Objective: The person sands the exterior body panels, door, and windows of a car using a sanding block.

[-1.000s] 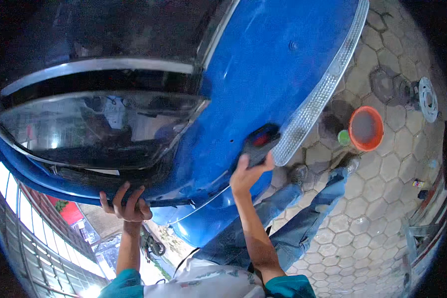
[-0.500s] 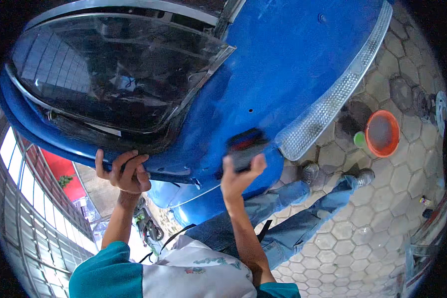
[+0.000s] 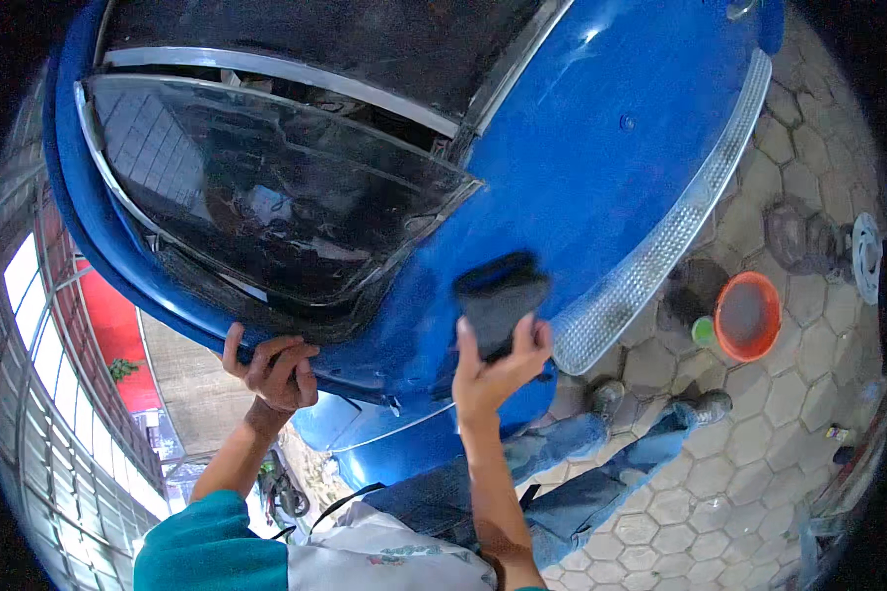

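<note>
A blue car panel (image 3: 581, 187) with a dark side window (image 3: 266, 197) fills the upper middle. My left hand (image 3: 278, 372) is closed over the panel's near edge, below the window corner, with its fingers bent against the blue rim. Further right, my right hand (image 3: 498, 379) grips a dark, roughly rectangular pad (image 3: 503, 300) between thumb and fingers. The pad is blurred and lies over the blue paint; whether it is a sanding pad or a folded cloth I cannot tell. A pale textured strip (image 3: 650, 256) runs along the panel's right edge.
An orange bucket (image 3: 747, 315) holding murky liquid stands on the hexagonal paving (image 3: 675, 458), with a small green cup (image 3: 703, 331) beside it. Farther right lies a pale disc (image 3: 866, 258). A motorbike (image 3: 284, 488) is parked beyond my left arm, near a metal gate (image 3: 44, 433).
The view has shifted, so the car and bucket sit lower in the picture. My right hand has moved the pad over the panel, turning it. My left hand keeps its place on the edge.
</note>
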`<state>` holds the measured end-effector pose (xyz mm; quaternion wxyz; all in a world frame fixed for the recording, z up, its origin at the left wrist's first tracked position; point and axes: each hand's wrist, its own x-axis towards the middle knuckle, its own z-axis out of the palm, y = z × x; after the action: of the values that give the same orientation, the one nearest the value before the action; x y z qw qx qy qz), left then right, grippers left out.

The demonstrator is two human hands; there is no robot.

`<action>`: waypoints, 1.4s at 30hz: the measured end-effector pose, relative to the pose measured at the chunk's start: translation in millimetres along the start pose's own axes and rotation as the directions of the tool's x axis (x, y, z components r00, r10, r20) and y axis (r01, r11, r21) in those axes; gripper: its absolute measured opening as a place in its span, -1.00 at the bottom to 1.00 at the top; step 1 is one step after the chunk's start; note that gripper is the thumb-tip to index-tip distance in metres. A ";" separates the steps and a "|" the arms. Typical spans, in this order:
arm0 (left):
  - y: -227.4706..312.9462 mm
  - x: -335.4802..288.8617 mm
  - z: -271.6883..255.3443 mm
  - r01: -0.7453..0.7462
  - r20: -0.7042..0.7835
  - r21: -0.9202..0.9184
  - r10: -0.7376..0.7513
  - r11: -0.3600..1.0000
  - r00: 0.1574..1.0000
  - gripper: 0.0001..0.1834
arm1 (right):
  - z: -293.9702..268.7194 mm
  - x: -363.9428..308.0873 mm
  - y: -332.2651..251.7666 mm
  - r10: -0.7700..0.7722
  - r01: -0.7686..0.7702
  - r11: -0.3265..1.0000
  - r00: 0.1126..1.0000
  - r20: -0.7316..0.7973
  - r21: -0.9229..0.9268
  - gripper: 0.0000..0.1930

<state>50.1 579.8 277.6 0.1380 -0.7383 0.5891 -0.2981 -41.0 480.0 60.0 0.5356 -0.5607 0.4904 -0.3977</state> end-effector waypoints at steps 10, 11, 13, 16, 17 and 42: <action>-4.2 -0.4 0.1 -0.026 0.074 -0.007 0.026 1.000 0.997 -0.82 | -9.1 -95.9 -7.6 -0.165 0.168 0.985 0.880 0.445 0.034 -0.09; -2.2 0.3 -0.6 -0.029 0.068 -0.011 0.029 1.000 0.997 -0.82 | -5.7 -69.8 -20.3 -0.028 0.023 0.999 0.967 0.255 0.024 -0.13; -8.7 -8.7 -1.2 -0.072 0.083 -0.007 0.073 0.997 0.994 -0.83 | -4.1 -31.6 -28.1 -0.059 0.055 0.998 0.984 0.170 0.028 -0.16; 0.0 -3.7 6.0 -0.034 -0.029 0.011 0.035 0.999 0.999 -0.85 | -3.5 -50.9 -24.4 -0.215 0.208 0.976 0.960 0.181 0.055 -0.25; -4.5 -13.8 10.8 -0.018 -0.102 0.006 0.018 1.000 0.995 -0.88 | -0.2 -66.7 -22.5 -0.338 0.317 0.941 0.901 0.272 0.118 -0.31; 1.5 -36.8 20.8 0.186 -0.188 -0.042 -0.190 0.982 0.964 -0.58 | -2.4 6.3 -42.8 -0.014 0.008 0.998 0.997 0.081 0.070 -0.20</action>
<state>56.7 611.4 250.3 0.0431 -0.7604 0.5304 -0.3722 -36.8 471.0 102.2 0.5722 -0.5602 0.4510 -0.3942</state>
